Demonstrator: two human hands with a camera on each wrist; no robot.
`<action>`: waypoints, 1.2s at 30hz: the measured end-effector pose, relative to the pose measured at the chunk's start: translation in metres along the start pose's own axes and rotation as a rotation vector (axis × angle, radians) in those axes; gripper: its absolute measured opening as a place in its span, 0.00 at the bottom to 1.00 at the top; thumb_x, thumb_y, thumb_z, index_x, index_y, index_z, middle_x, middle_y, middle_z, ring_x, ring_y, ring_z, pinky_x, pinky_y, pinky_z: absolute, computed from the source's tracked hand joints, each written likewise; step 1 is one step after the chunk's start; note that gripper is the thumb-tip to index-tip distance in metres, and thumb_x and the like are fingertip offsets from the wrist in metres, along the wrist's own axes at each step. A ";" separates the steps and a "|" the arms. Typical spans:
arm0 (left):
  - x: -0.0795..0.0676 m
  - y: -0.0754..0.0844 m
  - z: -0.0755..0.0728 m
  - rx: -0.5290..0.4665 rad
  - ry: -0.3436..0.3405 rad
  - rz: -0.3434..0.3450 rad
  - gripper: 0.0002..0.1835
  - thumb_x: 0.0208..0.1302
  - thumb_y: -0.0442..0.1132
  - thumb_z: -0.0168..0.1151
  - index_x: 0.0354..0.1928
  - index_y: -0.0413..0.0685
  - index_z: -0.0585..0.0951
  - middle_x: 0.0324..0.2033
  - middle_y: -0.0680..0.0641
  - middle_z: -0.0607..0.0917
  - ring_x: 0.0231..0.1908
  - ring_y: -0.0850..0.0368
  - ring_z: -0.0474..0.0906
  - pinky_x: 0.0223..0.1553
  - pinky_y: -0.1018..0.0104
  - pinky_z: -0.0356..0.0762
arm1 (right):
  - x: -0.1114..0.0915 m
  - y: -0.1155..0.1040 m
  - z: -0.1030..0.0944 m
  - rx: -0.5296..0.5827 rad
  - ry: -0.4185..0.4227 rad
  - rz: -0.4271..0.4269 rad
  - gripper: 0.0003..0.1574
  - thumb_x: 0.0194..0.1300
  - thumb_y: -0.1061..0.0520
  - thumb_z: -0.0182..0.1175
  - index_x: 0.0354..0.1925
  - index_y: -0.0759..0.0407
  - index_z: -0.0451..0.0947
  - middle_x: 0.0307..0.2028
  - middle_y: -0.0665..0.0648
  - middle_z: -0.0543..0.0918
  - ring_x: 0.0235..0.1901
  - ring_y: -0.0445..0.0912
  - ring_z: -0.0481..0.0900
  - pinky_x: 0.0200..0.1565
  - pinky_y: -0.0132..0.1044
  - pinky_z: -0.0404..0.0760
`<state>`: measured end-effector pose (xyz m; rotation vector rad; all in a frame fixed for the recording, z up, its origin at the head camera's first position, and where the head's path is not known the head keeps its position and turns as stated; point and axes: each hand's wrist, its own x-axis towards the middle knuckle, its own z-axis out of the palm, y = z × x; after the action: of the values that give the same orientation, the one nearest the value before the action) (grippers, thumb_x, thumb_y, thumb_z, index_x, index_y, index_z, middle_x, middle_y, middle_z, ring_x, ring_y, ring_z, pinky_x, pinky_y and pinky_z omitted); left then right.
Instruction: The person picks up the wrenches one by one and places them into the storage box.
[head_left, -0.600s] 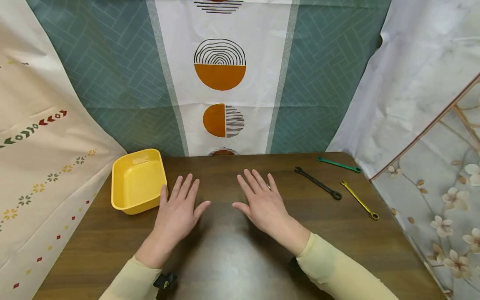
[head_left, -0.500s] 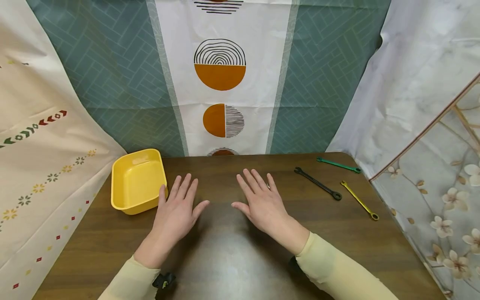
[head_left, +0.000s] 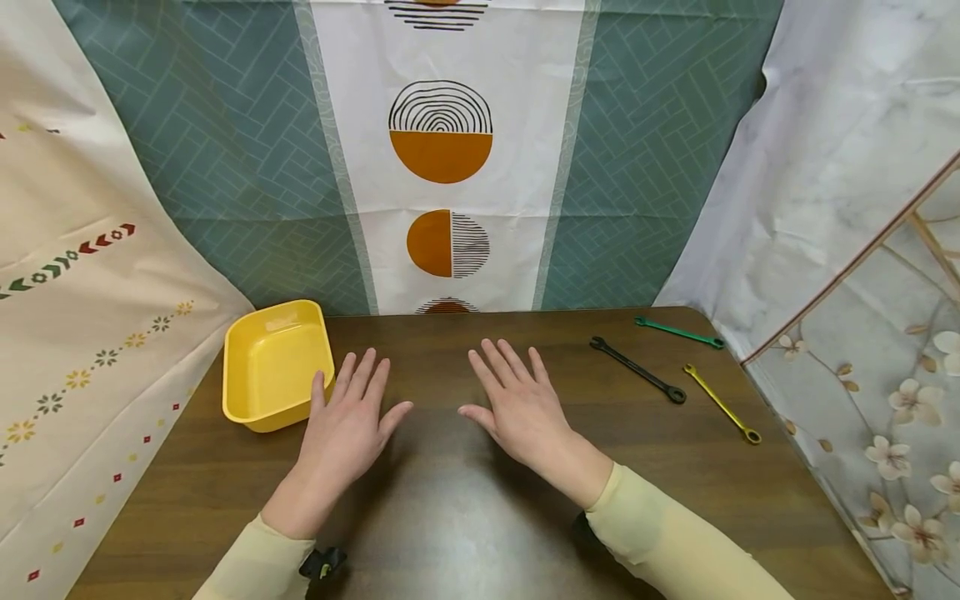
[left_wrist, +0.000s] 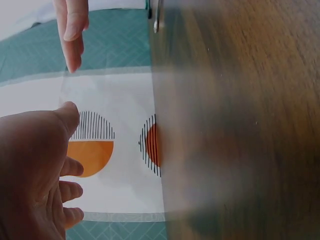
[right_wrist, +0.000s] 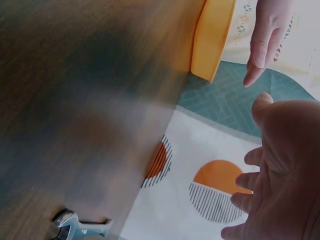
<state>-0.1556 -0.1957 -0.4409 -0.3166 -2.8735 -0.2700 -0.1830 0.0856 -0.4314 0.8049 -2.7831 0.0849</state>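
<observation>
Held in the air over the table, my left hand (head_left: 341, 442) has its fingers spread and straight and holds nothing. In the head view its fingertips come near the right side of a yellow plastic tub (head_left: 288, 417). My right hand (head_left: 528, 421) is likewise spread, palm down and holding nothing, right of the table's middle. To its right lie three combination wrenches: a black one (head_left: 637, 370), a green one (head_left: 678, 332) and a yellow one (head_left: 722, 404). The right wrist view catches a wrench end (right_wrist: 67, 222) at its lower left.
The brown wooden table (head_left: 450, 500) ends at the back against a patterned curtain (head_left: 450, 183). Cream cloth (head_left: 112, 292) hangs on the left and flowered cloth (head_left: 885, 375) on the right. The tub stands at the table's back left corner, with nothing visible inside.
Both hands have drifted slightly left, fingers still extended. The whole head view has shifted a little. The tub and the wrenches stay where they were on the table.
</observation>
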 end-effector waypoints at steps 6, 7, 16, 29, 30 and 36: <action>-0.001 -0.004 -0.002 0.003 0.004 -0.006 0.45 0.80 0.63 0.63 0.84 0.39 0.67 0.84 0.35 0.62 0.84 0.31 0.52 0.78 0.21 0.42 | 0.003 -0.003 0.003 0.000 0.029 -0.015 0.52 0.82 0.27 0.53 0.88 0.53 0.58 0.86 0.60 0.60 0.85 0.57 0.56 0.82 0.67 0.53; -0.002 -0.005 -0.002 0.004 0.003 -0.008 0.45 0.80 0.63 0.63 0.84 0.39 0.67 0.84 0.35 0.62 0.84 0.31 0.52 0.78 0.20 0.43 | 0.003 -0.003 0.003 -0.005 0.035 -0.017 0.52 0.82 0.26 0.53 0.88 0.52 0.59 0.86 0.60 0.60 0.85 0.57 0.57 0.82 0.67 0.54; -0.005 -0.013 -0.003 0.006 0.014 -0.022 0.45 0.79 0.62 0.64 0.83 0.38 0.67 0.84 0.33 0.62 0.84 0.30 0.51 0.77 0.19 0.43 | 0.008 -0.008 0.002 -0.019 0.024 -0.031 0.52 0.83 0.25 0.50 0.88 0.52 0.58 0.86 0.59 0.59 0.85 0.57 0.57 0.82 0.67 0.54; -0.008 -0.024 -0.010 0.012 0.031 -0.033 0.43 0.81 0.61 0.62 0.83 0.37 0.68 0.83 0.32 0.63 0.84 0.29 0.52 0.77 0.19 0.43 | 0.016 -0.013 0.008 -0.011 0.006 -0.027 0.52 0.83 0.25 0.48 0.89 0.51 0.57 0.87 0.58 0.58 0.86 0.56 0.54 0.82 0.66 0.52; -0.008 -0.025 -0.011 0.012 0.032 -0.035 0.43 0.81 0.62 0.62 0.83 0.37 0.68 0.83 0.32 0.63 0.84 0.29 0.52 0.76 0.18 0.43 | 0.017 -0.013 0.008 -0.014 0.014 -0.031 0.52 0.83 0.24 0.48 0.89 0.51 0.57 0.87 0.58 0.58 0.86 0.56 0.54 0.82 0.67 0.53; -0.008 -0.030 -0.012 0.010 0.041 -0.045 0.43 0.81 0.62 0.61 0.82 0.37 0.68 0.83 0.31 0.64 0.83 0.28 0.53 0.75 0.17 0.44 | 0.022 -0.018 0.007 -0.006 0.031 -0.048 0.52 0.82 0.25 0.50 0.88 0.52 0.60 0.86 0.59 0.61 0.85 0.56 0.57 0.81 0.67 0.54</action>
<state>-0.1523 -0.2280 -0.4361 -0.2425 -2.8433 -0.2662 -0.1931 0.0577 -0.4328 0.8605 -2.7319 0.0796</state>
